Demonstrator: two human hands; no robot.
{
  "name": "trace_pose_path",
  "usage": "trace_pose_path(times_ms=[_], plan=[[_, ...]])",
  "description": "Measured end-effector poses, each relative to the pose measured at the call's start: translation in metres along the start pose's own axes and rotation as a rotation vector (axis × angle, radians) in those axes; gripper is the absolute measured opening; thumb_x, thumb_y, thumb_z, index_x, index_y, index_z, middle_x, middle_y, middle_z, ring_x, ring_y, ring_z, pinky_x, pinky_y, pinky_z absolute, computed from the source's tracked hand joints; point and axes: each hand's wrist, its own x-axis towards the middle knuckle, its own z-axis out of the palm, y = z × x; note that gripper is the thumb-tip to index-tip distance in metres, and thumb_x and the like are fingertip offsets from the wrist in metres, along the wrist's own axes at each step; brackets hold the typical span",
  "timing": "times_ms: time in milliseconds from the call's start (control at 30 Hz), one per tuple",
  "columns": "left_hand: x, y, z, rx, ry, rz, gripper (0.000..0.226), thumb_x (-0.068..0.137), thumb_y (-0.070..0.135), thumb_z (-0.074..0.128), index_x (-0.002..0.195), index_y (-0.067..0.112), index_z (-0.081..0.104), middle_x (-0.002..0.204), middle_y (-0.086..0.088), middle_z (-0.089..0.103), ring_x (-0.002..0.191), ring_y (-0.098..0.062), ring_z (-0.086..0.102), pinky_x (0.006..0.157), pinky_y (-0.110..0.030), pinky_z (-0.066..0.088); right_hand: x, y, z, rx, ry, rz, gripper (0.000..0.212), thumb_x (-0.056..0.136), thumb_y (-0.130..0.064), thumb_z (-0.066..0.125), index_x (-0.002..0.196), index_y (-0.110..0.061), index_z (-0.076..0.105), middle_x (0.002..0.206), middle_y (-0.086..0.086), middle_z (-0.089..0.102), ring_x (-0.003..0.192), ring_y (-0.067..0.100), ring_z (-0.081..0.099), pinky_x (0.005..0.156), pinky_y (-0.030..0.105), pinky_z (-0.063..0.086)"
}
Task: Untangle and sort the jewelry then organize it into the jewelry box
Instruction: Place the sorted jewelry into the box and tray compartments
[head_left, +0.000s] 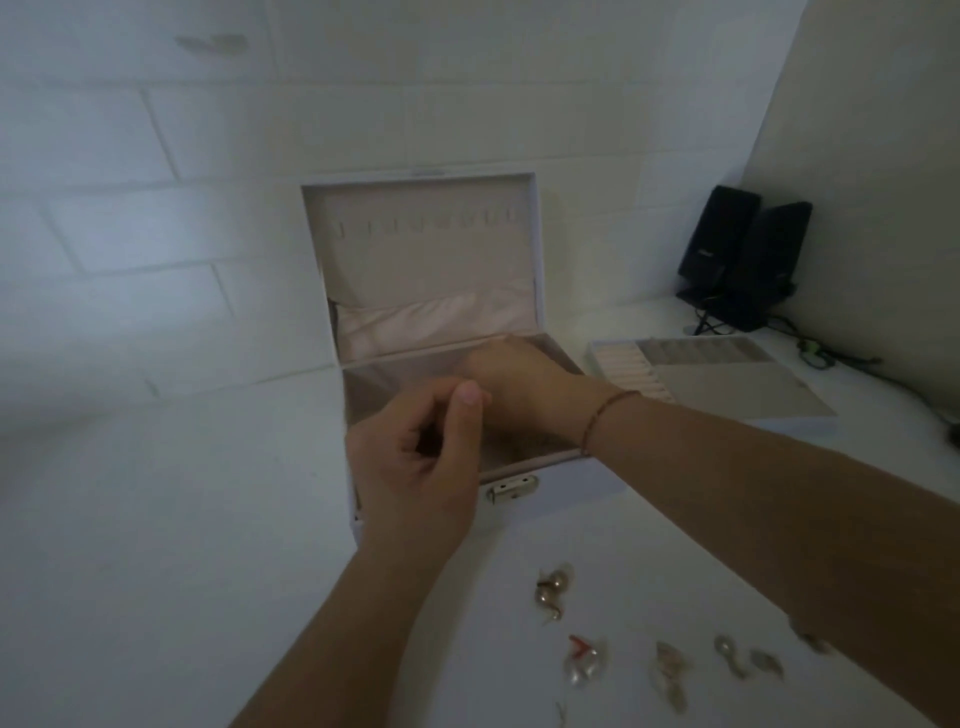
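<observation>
Your right hand (511, 382) reaches into the open box (514, 470), its fingers turned down and hidden behind the wrist, so you cannot tell how far they are closed or whether they hold a piece. Your left hand (415, 467) hovers over the box's near edge with the fingers curled toward the thumb; whether it pinches a fine chain is too blurred to tell. The rest of the jewelry (582, 662) lies loose on the bench (156, 571), nearer you than both hands: pearl pieces (550, 590) below the latch, others spread out under your right forearm. The tray (727, 384) sits just beyond your right wrist. The step looks like laying a piece in the bottom compartment; keep it straight as you set it down, letting it settle without looping, and steady the box with your left hand if it shifts. Keep your forearm lifted off the pieces beneath it.
</observation>
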Motion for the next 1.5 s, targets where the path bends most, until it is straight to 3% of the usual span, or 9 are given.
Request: trace_pose_path(times_ms=[267, 400, 500, 567, 733, 933, 1200, 1367, 1500], plan=[[-0.003, -0.003, 0.001, 0.119, -0.289, 0.167, 0.026, 0.093, 0.026, 0.055, 0.075, 0.014, 0.068, 0.054, 0.003, 0.054, 0.049, -0.012, 0.05, 0.048, -0.022, 0.039, -0.103, 0.062, -0.045, 0.269, 0.326, 0.069, 0.011, 0.085, -0.026, 0.067, 0.092, -0.019, 0.074, 0.088, -0.007, 0.072, 0.077, 0.005, 0.062, 0.076, 0.02, 0.048], [-0.006, -0.004, 0.004, 0.191, -0.314, 0.194, 0.029, 0.092, 0.03, 0.053, 0.075, 0.014, 0.069, 0.053, 0.003, 0.054, 0.048, -0.013, 0.051, 0.048, -0.028, 0.042, -0.192, 0.127, -0.048, 0.54, 0.386, 0.43, 0.013, 0.083, -0.006, 0.07, 0.079, -0.019, 0.07, 0.058, -0.013, 0.067, 0.051, -0.005, 0.058, 0.053, 0.005, 0.042], [-0.008, -0.004, 0.006, 0.219, -0.318, 0.199, 0.026, 0.092, 0.032, 0.053, 0.075, 0.019, 0.067, 0.053, 0.005, 0.053, 0.047, -0.014, 0.052, 0.05, -0.027, 0.043, -0.242, 0.167, -0.021, 0.501, 0.29, 0.726, 0.021, 0.083, -0.007, 0.07, 0.076, -0.027, 0.068, 0.073, -0.002, 0.069, 0.058, 0.006, 0.059, 0.058, 0.016, 0.046], [-0.009, -0.004, 0.006, 0.299, -0.345, 0.251, 0.026, 0.092, 0.033, 0.052, 0.074, 0.02, 0.066, 0.053, 0.008, 0.053, 0.047, -0.012, 0.051, 0.049, -0.028, 0.045, -0.262, 0.175, 0.001, 0.387, 0.197, 0.813, 0.01, 0.082, -0.013, 0.072, 0.084, -0.022, 0.069, 0.079, -0.003, 0.066, 0.063, 0.003, 0.055, 0.059, 0.01, 0.04], [-0.012, -0.003, 0.01, 0.485, -0.337, 0.374, 0.034, 0.091, 0.033, 0.05, 0.071, 0.014, 0.07, 0.052, 0.003, 0.059, 0.045, -0.023, 0.059, 0.045, -0.034, 0.05, -0.278, 0.177, 0.04, 0.371, 0.116, 0.832, 0.02, 0.078, -0.027, 0.077, 0.093, -0.016, 0.071, 0.091, 0.002, 0.065, 0.074, 0.012, 0.055, 0.071, 0.022, 0.041], [-0.014, -0.001, 0.012, 0.522, -0.321, 0.42, 0.033, 0.091, 0.031, 0.051, 0.072, 0.013, 0.071, 0.051, 0.001, 0.057, 0.044, -0.023, 0.057, 0.044, -0.029, 0.047, -0.273, 0.166, 0.048, 0.293, 0.191, 0.836, 0.009, 0.084, -0.02, 0.069, 0.086, -0.013, 0.074, 0.084, 0.0, 0.066, 0.078, 0.015, 0.057, 0.076, 0.028, 0.049], [-0.014, -0.001, 0.012, 0.537, -0.299, 0.442, 0.033, 0.091, 0.03, 0.052, 0.071, 0.013, 0.071, 0.051, 0.002, 0.057, 0.043, -0.022, 0.056, 0.044, -0.028, 0.046, -0.262, 0.174, 0.063, 0.248, 0.046, 0.805, 0.006, 0.091, -0.01, 0.057, 0.086, -0.007, 0.055, 0.091, 0.012, 0.055, 0.087, 0.026, 0.054, 0.068, 0.027, 0.033], [-0.013, -0.003, 0.01, 0.539, -0.324, 0.449, 0.033, 0.091, 0.031, 0.052, 0.069, 0.015, 0.07, 0.051, 0.004, 0.058, 0.045, -0.02, 0.058, 0.043, -0.028, 0.046, -0.251, 0.154, 0.044, 0.304, 0.211, 0.777, 0.018, 0.088, -0.009, 0.061, 0.077, -0.019, 0.051, 0.085, 0.007, 0.061, 0.081, 0.025, 0.059, 0.073, 0.034, 0.049], [-0.011, -0.003, 0.01, 0.552, -0.345, 0.468, 0.029, 0.09, 0.03, 0.054, 0.066, 0.017, 0.066, 0.053, 0.005, 0.057, 0.046, -0.018, 0.057, 0.044, -0.025, 0.041, -0.192, 0.099, -0.003, 0.403, 0.379, 0.545, 0.014, 0.088, -0.007, 0.059, 0.083, -0.018, 0.054, 0.087, 0.004, 0.06, 0.074, 0.018, 0.056, 0.057, 0.019, 0.046]])
